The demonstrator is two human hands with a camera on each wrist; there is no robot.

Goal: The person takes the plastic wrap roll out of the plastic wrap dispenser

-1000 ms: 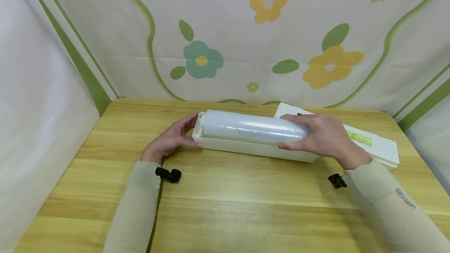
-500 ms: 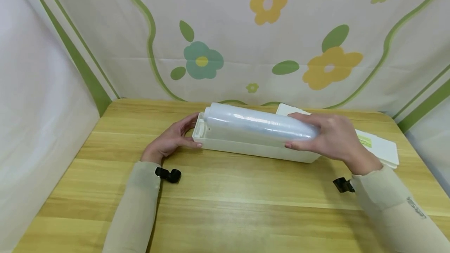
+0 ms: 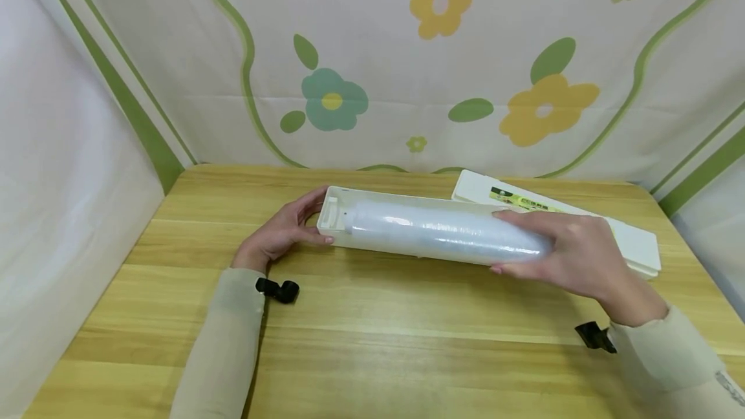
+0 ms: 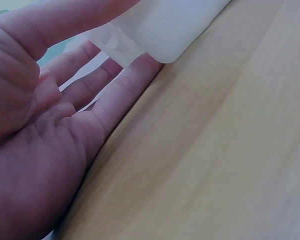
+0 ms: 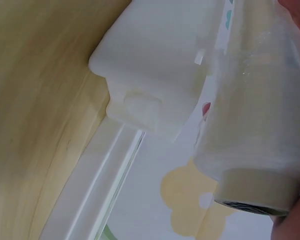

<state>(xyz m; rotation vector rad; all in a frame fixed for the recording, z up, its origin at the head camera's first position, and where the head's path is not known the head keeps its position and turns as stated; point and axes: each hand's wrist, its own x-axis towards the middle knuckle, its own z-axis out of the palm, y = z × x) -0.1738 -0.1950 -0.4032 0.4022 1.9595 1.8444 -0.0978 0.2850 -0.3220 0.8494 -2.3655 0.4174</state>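
Note:
My right hand (image 3: 576, 254) grips the right end of a roll of cling film (image 3: 436, 228), thumb on the near side and fingers over the far side. The roll's left part lies within a long white open box (image 3: 396, 252). In the right wrist view, the roll's core end (image 5: 257, 190) stands clear of the box's end (image 5: 150, 65). My left hand (image 3: 285, 231) holds the box's left end, thumb at the near corner and fingers behind. The left wrist view shows this hand (image 4: 50, 110) low against the table, fingers around the box end (image 4: 165, 25).
A long white lid (image 3: 634, 244) with a yellow-green label (image 3: 518, 199) lies behind the box to the right, partly hidden by the right hand. Everything rests on a wooden table (image 3: 407, 341). A flowered curtain (image 3: 378, 50) hangs behind its far edge.
The right hand has moved right and nearer, carrying the roll with it. The roll's left end rose, then came down into the box. More of the lid shows. The left hand and box have stayed.

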